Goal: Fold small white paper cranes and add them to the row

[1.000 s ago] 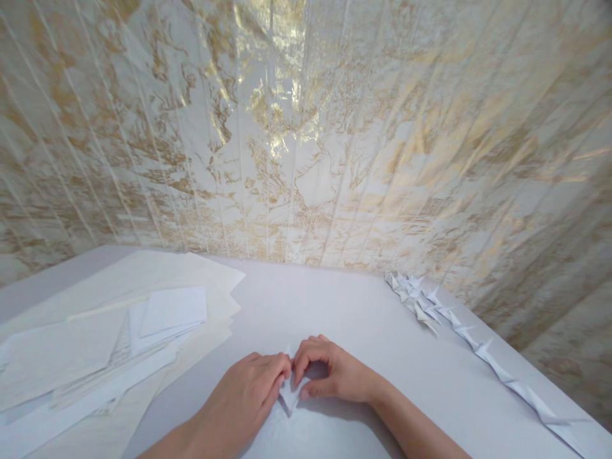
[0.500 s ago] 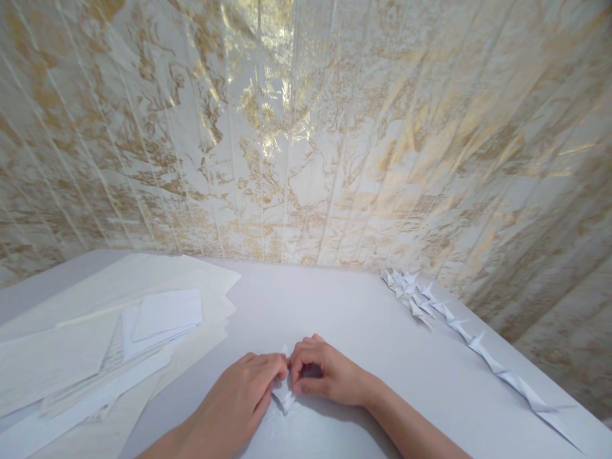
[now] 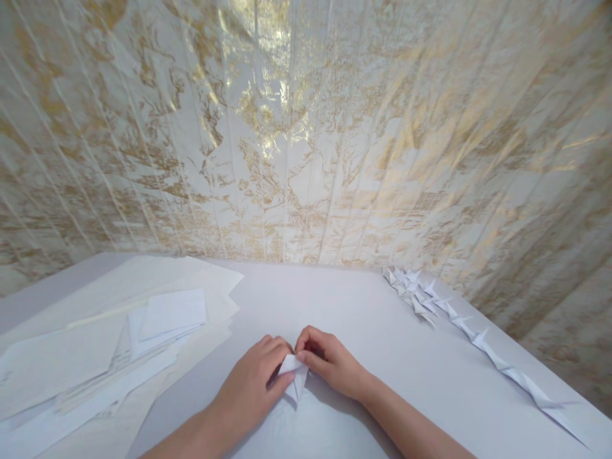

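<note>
A small folded piece of white paper (image 3: pixel 297 382) is held between my two hands, low in the middle of the view, its pointed tip toward me. My left hand (image 3: pixel 261 370) pinches its left side, thumb on the near face and fingers behind. At its upper right edge, my right hand (image 3: pixel 329 360) is closed with thumb and forefinger on the paper. The fingers hide part of the folds. Along the table's right side lie several folded white paper figures (image 3: pixel 478 338), shaped like pointed birds.
On the left, large off-white sheets (image 3: pixel 210 280) lie spread under a small stack of white paper squares (image 3: pixel 174 309) and loose strips of paper (image 3: pixel 129 382). Behind the white table (image 3: pixel 296 293) hangs a white and gold patterned curtain (image 3: pixel 306 159).
The folded paper has been raised and tilted, so a broad upper flap now shows. My left thumb has come onto its near face, and my right fingers have shifted to its upper edge.
</note>
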A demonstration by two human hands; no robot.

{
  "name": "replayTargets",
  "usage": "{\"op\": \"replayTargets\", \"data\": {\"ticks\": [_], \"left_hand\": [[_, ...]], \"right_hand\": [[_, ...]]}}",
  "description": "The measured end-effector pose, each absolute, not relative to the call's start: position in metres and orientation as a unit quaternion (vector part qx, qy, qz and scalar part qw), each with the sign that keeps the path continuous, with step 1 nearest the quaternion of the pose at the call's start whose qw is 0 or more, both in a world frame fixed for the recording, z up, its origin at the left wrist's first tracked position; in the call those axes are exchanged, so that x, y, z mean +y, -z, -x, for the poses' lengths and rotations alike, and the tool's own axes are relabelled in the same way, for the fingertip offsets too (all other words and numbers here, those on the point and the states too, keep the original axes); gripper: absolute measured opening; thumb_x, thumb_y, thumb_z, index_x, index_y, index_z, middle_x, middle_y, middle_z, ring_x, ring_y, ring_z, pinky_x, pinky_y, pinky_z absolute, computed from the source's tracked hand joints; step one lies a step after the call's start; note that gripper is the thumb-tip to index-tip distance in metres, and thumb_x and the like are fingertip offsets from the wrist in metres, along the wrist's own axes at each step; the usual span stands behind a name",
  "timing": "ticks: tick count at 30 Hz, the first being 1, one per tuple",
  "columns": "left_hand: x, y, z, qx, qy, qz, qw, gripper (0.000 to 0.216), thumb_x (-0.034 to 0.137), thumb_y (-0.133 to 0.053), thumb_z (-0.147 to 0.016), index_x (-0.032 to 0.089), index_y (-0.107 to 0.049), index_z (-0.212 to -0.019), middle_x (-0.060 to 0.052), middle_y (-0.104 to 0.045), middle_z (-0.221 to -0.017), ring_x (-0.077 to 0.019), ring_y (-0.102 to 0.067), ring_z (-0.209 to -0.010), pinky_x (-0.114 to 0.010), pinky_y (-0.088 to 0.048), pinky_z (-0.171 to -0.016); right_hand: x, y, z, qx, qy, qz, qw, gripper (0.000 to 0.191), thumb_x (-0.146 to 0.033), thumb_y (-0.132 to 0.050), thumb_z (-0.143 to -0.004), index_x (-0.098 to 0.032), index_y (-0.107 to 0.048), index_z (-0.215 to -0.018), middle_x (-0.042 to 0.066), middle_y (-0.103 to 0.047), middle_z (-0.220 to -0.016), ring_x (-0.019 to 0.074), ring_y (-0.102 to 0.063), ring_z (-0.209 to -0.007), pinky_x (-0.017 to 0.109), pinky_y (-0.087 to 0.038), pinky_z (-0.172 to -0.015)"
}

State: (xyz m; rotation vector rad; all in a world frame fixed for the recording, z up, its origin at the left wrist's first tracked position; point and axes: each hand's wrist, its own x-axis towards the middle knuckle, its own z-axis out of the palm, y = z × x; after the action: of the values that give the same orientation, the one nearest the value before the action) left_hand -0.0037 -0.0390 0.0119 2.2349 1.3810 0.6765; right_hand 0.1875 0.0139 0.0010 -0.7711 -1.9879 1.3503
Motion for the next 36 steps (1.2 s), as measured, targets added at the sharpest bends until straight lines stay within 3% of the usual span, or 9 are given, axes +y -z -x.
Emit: {"op": "replayTargets", "data": {"ticks": [4,8,11,13,15,18,24,28,36], "left_hand": [[-0.033,-0.006,-0.001,0.505,-0.248,-0.806,0.184,0.01,0.016,-0.054,-0.089,0.023,-0.061,-0.087,-0.001,-0.064,-0.092,-0.021,-0.058,-0.093,-0.032,-0.046,-0.083],[-0.034,-0.003,-0.006,0.513,-0.203,-0.828,0.099,0.012,0.012,-0.053,-0.088,0.021,-0.059,-0.084,-0.002,-0.063,-0.093,-0.0217,-0.058,-0.091,-0.033,-0.047,-0.08],[-0.035,-0.004,-0.013,0.509,-0.147,-0.848,0.024,0.014,0.008,-0.053,-0.088,0.019,-0.06,-0.086,-0.004,-0.064,-0.093,-0.0235,-0.059,-0.088,-0.036,-0.048,-0.078],[-0.035,-0.005,-0.017,0.507,-0.112,-0.855,-0.001,0.013,0.008,-0.053,-0.088,0.019,-0.061,-0.087,-0.005,-0.064,-0.093,-0.0245,-0.059,-0.086,-0.038,-0.049,-0.077],[-0.034,-0.007,-0.02,0.51,-0.091,-0.855,-0.005,0.012,0.009,-0.052,-0.089,0.018,-0.061,-0.087,-0.006,-0.064,-0.092,-0.0249,-0.06,-0.085,-0.039,-0.049,-0.076],[-0.033,-0.007,-0.021,0.514,-0.104,-0.851,0.029,0.015,0.007,-0.05,-0.09,0.018,-0.06,-0.087,-0.005,-0.064,-0.092,-0.0236,-0.06,-0.086,-0.037,-0.048,-0.077],[-0.028,-0.002,-0.017,0.515,-0.204,-0.82,0.143,0.018,0.007,-0.048,-0.088,0.019,-0.059,-0.082,-0.002,-0.06,-0.088,-0.0192,-0.06,-0.085,-0.03,-0.046,-0.078],[-0.025,0.0,-0.015,0.512,-0.233,-0.805,0.187,0.021,0.018,-0.042,-0.094,0.02,-0.058,-0.08,-0.002,-0.06,-0.087,-0.0195,-0.061,-0.084,-0.031,-0.046,-0.077],[-0.028,0.0,-0.014,0.497,-0.257,-0.806,0.194,0.028,0.022,-0.034,-0.096,0.022,-0.055,-0.078,-0.002,-0.057,-0.085,-0.0192,-0.058,-0.078,-0.031,-0.044,-0.073]], "right_hand": [[0.018,-0.002,-0.192,-0.753,-0.527,0.262,0.294,0.03,-0.046,-0.054,-0.093,-0.017,-0.055,-0.088,-0.002,-0.051,-0.074,0.0128,-0.048,-0.068,0.025,-0.04,-0.066],[0.024,-0.005,-0.2,-0.785,-0.485,0.267,0.279,0.005,-0.022,-0.062,-0.087,-0.017,-0.061,-0.088,0.0,-0.057,-0.079,0.0151,-0.051,-0.077,0.029,-0.042,-0.076],[0.029,-0.009,-0.205,-0.818,-0.441,0.26,0.262,0.015,-0.005,-0.067,-0.075,-0.018,-0.065,-0.082,0.0,-0.061,-0.083,0.0182,-0.051,-0.088,0.033,-0.038,-0.088],[0.032,-0.012,-0.208,-0.844,-0.412,0.246,0.241,0.02,0.0,-0.065,-0.074,-0.018,-0.066,-0.082,0.0,-0.063,-0.085,0.019,-0.053,-0.092,0.035,-0.036,-0.093],[0.034,-0.014,-0.21,-0.862,-0.386,0.237,0.227,0.018,-0.001,-0.065,-0.078,-0.018,-0.067,-0.083,0.001,-0.064,-0.087,0.0188,-0.054,-0.093,0.035,-0.035,-0.094],[0.036,-0.014,-0.211,-0.868,-0.376,0.237,0.223,0.003,-0.018,-0.071,-0.084,-0.018,-0.069,-0.081,0.002,-0.065,-0.088,0.0189,-0.055,-0.093,0.035,-0.035,-0.094],[0.036,-0.008,-0.21,-0.872,-0.361,0.248,0.217,0.035,-0.052,-0.064,-0.087,-0.019,-0.067,-0.08,0.002,-0.067,-0.085,0.0198,-0.054,-0.091,0.036,-0.035,-0.093],[0.037,-0.01,-0.212,-0.873,-0.368,0.237,0.213,0.038,-0.054,-0.054,-0.093,-0.019,-0.065,-0.083,0.003,-0.067,-0.085,0.0194,-0.054,-0.09,0.036,-0.035,-0.092],[0.029,-0.004,-0.198,-0.869,-0.308,0.314,0.226,0.027,-0.041,-0.073,-0.084,-0.018,-0.063,-0.072,-0.001,-0.065,-0.078,0.018,-0.052,-0.083,0.034,-0.035,-0.083]]}}
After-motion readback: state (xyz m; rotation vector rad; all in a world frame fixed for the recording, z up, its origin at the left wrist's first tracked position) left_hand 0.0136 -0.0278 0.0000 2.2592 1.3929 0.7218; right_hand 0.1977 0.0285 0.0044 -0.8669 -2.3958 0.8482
